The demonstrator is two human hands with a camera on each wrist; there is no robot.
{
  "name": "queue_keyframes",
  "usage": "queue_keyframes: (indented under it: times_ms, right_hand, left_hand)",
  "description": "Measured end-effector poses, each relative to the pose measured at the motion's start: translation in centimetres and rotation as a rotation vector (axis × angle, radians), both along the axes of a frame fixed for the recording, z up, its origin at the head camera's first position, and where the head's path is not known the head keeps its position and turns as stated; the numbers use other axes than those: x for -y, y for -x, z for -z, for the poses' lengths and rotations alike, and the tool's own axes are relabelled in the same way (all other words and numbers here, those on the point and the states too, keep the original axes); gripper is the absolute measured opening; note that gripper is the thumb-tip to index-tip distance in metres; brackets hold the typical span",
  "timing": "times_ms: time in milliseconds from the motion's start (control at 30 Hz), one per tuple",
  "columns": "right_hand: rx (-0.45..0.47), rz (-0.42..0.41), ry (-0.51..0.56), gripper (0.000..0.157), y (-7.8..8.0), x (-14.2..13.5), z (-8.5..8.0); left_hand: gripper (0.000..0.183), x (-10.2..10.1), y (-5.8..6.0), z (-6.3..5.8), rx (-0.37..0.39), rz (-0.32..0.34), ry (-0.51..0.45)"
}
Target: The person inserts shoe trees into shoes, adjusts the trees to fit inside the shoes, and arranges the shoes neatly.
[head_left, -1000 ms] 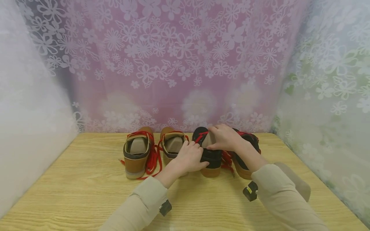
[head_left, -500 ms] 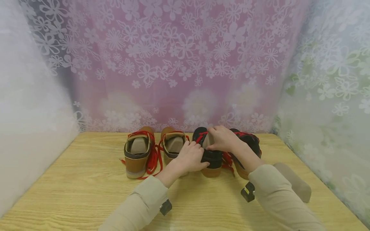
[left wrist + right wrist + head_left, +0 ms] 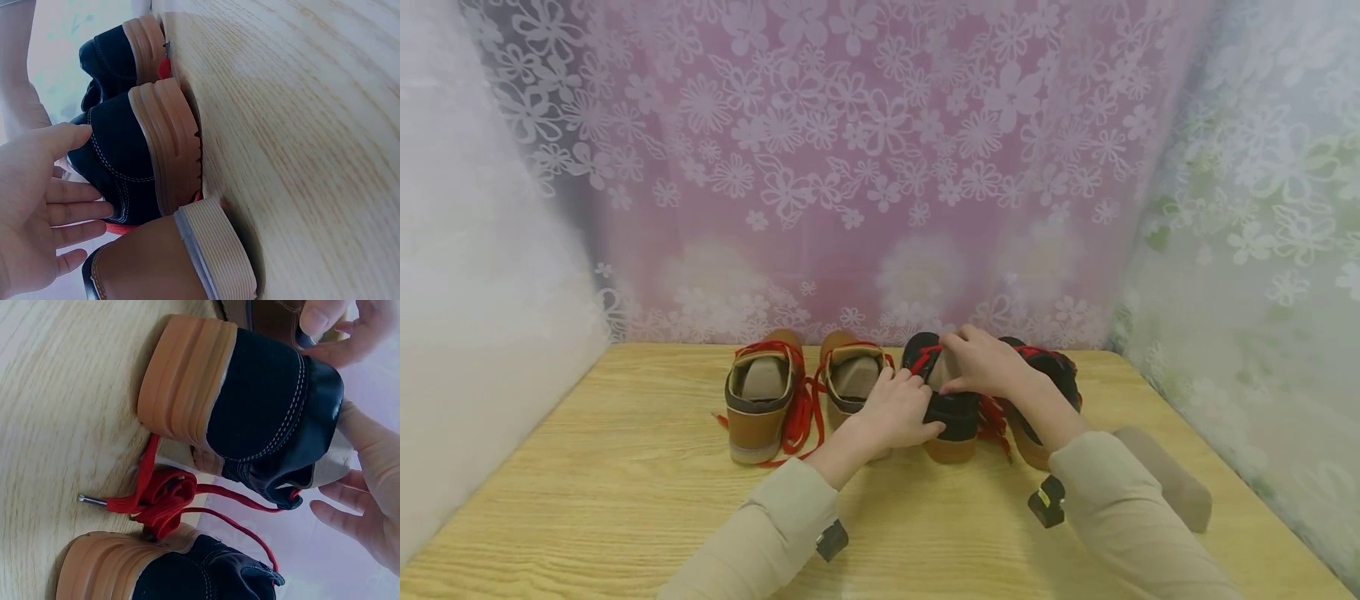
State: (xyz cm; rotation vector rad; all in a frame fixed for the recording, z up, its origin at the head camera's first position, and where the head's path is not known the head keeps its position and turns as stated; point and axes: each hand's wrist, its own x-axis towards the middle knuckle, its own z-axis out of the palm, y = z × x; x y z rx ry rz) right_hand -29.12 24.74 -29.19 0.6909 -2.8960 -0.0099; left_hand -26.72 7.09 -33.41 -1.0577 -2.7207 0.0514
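Observation:
In the head view my right hand point(image 3: 981, 362) is over the nearer-left black shoe point(image 3: 952, 417), thumb and fingers around a beige shoe insert point(image 3: 942, 371) in its opening. The right wrist view shows that insert point(image 3: 334, 459) standing up at the collar, beside the fingers. My left hand point(image 3: 891, 412) is at the same shoe's left side. In the left wrist view its thumb lies at the heel collar and its fingers extend along the upper. A second black shoe point(image 3: 1063, 375) stands to the right, partly behind my right forearm.
Two tan shoes point(image 3: 756, 429) with beige inserts inside stand at the left, heels toward me. Loose red laces point(image 3: 797, 421) lie between them, and more red laces point(image 3: 165, 503) between the black shoes. Another beige insert point(image 3: 1172, 483) lies on the wooden table point(image 3: 587, 500) at the right.
The view has shifted very slightly. Both hands stay nearly in place at the black shoe, and the insert looks unchanged.

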Motion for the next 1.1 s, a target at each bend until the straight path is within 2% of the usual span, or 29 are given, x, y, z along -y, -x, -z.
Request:
queue_keyframes:
  times_ms: [433,733,1100]
  right_hand:
    - [0.061,-0.05,0.072,0.064,0.3,-0.8,-0.5]
    - [0.102,-0.014,0.061,0.054,0.1,-0.7,-0.6]
    - [0.013,-0.038,-0.023,0.041,0.0,0.2,-0.8]
  left_hand:
    - [0.046,0.1,0.0,-0.3,-0.032,0.003,0.005]
    - [0.044,0.1,-0.2,-0.1,-0.029,0.004,0.013]
    - [0.045,-0.1,0.0,0.0,-0.031,0.001,0.038]
